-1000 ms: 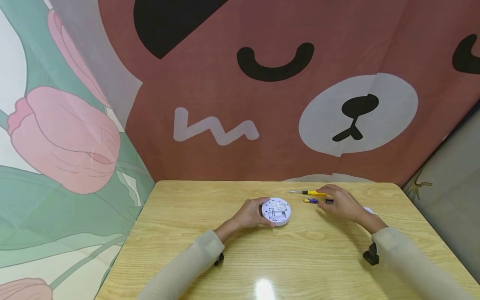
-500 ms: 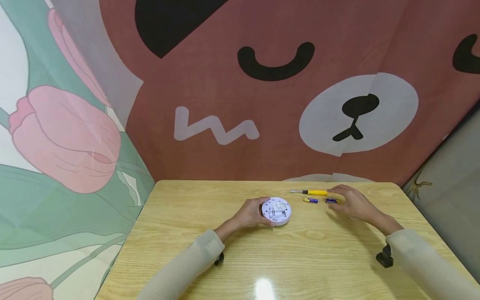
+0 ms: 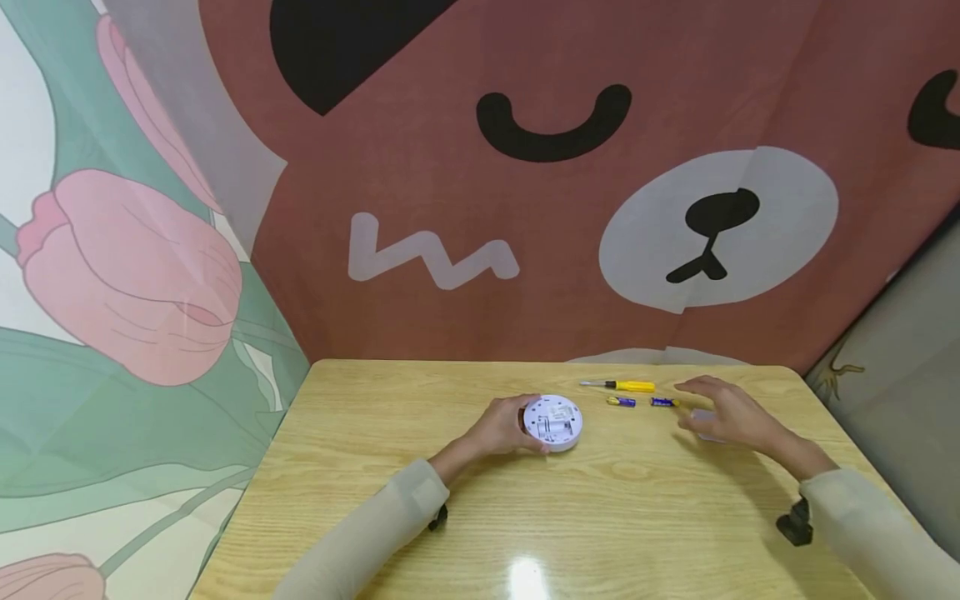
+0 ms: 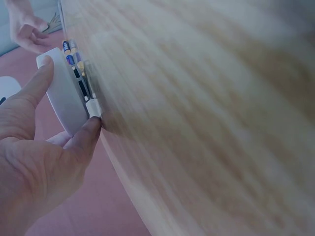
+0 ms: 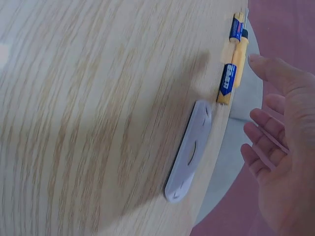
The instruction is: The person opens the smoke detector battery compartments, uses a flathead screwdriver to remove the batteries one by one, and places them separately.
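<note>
My left hand (image 3: 497,427) grips a round white device (image 3: 565,413) by its sides, thumb at the near edge and fingers at the far one. The device's back faces up and shows a battery compartment, a label and small holes. In the left wrist view the white casing (image 4: 64,93) is seen edge-on between thumb and fingers. My right hand (image 3: 738,417) hovers with loosely bent, parted fingers and holds nothing. Partly behind it on the table lies a flat white plate (image 3: 703,423); the right wrist view shows this plate (image 5: 184,169) with a central opening.
Two blue-and-gold batteries (image 3: 621,402) lie in a row between the device and my right hand. A yellow-handled screwdriver (image 3: 633,386) lies just behind them, close to the far edge of the wooden table (image 3: 525,517). A printed bear backdrop (image 3: 450,325) rises behind.
My right hand has moved to the right, away from the screwdriver and batteries, toward the white plate. The right-hand battery came fully into sight. My left hand and the device stayed put.
</note>
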A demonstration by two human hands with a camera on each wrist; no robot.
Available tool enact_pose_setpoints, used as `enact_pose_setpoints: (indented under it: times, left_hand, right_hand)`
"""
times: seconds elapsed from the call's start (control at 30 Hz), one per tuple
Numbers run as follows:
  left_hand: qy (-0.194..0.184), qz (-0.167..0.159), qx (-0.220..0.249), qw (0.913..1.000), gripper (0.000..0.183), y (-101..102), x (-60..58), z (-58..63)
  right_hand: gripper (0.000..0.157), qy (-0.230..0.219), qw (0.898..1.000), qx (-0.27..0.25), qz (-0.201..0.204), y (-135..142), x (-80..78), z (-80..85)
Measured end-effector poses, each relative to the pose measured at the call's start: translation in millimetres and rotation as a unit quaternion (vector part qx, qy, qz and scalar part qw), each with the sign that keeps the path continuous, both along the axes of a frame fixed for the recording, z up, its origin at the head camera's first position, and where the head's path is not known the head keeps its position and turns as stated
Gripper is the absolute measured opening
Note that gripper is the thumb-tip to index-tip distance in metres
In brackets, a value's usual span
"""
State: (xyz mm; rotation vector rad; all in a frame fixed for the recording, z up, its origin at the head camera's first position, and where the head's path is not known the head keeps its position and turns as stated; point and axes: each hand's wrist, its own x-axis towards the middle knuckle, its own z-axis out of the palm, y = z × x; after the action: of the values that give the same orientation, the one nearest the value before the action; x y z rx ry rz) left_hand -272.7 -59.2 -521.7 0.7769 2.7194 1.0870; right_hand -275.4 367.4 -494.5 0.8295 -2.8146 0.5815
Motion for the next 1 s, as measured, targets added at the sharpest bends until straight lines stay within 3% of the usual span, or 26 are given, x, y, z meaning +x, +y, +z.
enact_pose_setpoints:
  times: [0.3,1.0]
  left_hand:
    - [-0.001,0.001,0.002,1.0000,0.098,0.6,-0.8,0.7]
    - [-0.010,0.000,-0.001,0.9999,0.098,0.1,-0.5,0.6]
  right_hand:
    - [0.070,-0.050,0.999,0.021,-0.004,16.2,1.8,2.3]
    - [0.066,-0.044,0.997,0.063,0.011,42.5,-0.8,-8.3]
